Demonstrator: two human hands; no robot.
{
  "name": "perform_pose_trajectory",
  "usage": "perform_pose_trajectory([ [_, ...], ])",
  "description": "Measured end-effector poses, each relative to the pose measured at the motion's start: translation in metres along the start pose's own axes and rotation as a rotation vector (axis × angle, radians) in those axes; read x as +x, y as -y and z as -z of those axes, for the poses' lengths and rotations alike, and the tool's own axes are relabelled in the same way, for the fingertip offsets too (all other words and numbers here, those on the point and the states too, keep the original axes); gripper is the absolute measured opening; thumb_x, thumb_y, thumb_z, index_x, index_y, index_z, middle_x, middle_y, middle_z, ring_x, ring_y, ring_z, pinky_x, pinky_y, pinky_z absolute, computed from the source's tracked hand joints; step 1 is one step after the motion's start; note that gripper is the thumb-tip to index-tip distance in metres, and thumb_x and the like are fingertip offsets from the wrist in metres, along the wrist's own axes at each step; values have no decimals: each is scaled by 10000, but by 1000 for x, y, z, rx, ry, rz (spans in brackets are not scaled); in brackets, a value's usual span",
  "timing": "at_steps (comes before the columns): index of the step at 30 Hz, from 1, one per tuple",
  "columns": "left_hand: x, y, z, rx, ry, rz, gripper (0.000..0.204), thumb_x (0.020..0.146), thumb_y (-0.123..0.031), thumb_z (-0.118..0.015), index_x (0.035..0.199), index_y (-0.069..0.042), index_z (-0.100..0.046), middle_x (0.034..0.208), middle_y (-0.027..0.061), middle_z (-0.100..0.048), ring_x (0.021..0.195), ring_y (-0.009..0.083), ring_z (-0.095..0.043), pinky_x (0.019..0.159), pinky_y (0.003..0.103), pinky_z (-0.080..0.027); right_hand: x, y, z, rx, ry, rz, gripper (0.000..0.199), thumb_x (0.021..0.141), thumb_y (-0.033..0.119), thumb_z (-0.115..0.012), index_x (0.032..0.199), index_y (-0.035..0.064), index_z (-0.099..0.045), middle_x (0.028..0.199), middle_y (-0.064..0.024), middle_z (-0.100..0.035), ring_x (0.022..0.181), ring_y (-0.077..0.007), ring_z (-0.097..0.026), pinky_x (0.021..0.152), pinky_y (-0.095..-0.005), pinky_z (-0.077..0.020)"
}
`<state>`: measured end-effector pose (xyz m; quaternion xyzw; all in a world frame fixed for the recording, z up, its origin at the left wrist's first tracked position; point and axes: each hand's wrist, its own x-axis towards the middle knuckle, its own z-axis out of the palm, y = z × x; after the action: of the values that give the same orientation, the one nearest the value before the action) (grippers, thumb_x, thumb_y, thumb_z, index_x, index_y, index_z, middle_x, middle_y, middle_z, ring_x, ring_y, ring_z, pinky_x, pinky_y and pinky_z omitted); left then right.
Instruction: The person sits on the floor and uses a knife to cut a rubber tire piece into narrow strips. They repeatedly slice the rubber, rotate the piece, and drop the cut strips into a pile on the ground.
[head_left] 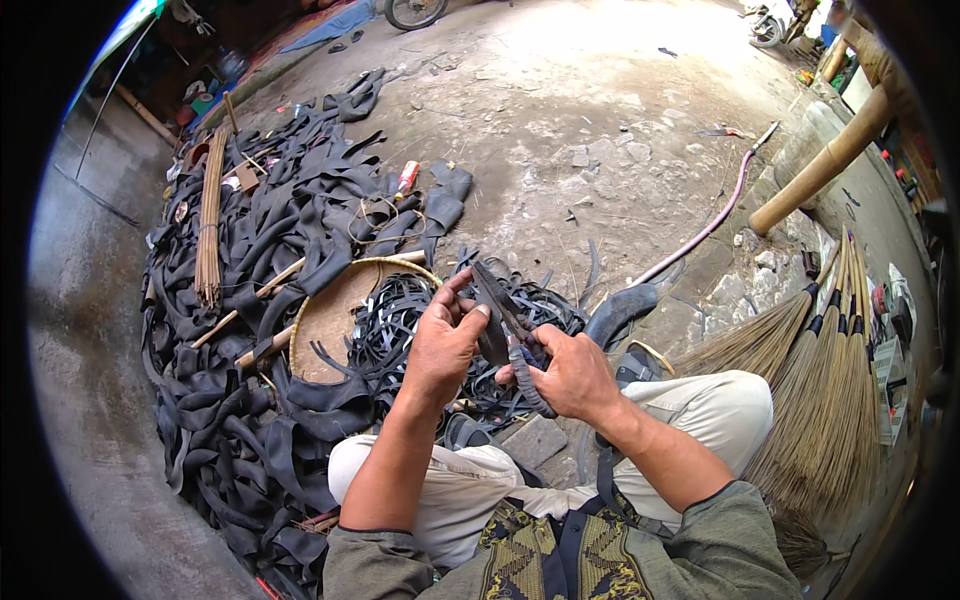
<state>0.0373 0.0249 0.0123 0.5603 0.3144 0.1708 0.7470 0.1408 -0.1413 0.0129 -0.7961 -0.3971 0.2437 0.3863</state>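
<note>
In front of my knees, my right hand (575, 375) is closed round the handles of a pair of shears (526, 372). Their handles look wrapped in dark strip, and the blades point up and away from me. A dark piece of rubber (492, 347) is pinched in my left hand (443, 345), close against the blades; the fingers partly hide it. Beneath both hands lies a tangled heap of thin black rubber strips (395, 325). Part of that heap rests in a round woven tray (318, 325).
Sheets of cut black rubber (290, 225) pile up on the left, with a bundle of thin sticks (211, 215) on top. Several straw brooms (815, 390) lean at the right beside a bamboo post (825, 160). A pinkish hose (705, 225) crosses the rough ground (560, 130).
</note>
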Motion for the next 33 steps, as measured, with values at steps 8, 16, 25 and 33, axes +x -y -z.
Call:
perform_pose_trajectory([
  [8,-7,-1,-5,140,66,26,579,965,-67,-639,1502,12,-435,949,-15,-603,785,42,-545,685,204,-448,5,-8,-6,18,-53,-6,703,757,692,-786,890,13,-659,668,-189,-667,710,-417,-700,634,-463,-530],
  [16,-7,-4,-3,141,26,28,537,970,-43,-617,1485,16,-476,904,-21,-590,805,56,-547,761,214,-462,3,-6,-3,103,62,-109,698,765,683,-789,927,17,-657,689,-181,-674,705,-396,-707,643,-456,-523],
  [25,-7,0,-2,125,85,48,520,974,-43,-598,1476,23,-482,942,10,-633,843,71,-590,790,230,-496,3,-6,-4,220,75,-131,681,793,644,-793,1007,7,-688,749,-163,-696,709,-286,-702,657,-392,-516],
  [33,-2,3,5,143,121,56,524,970,-64,-617,1467,25,-474,959,6,-634,871,69,-606,777,236,-504,9,-19,-9,545,106,-154,544,832,490,-834,1020,-4,-705,751,-92,-691,676,-124,-625,640,-316,-501],
])
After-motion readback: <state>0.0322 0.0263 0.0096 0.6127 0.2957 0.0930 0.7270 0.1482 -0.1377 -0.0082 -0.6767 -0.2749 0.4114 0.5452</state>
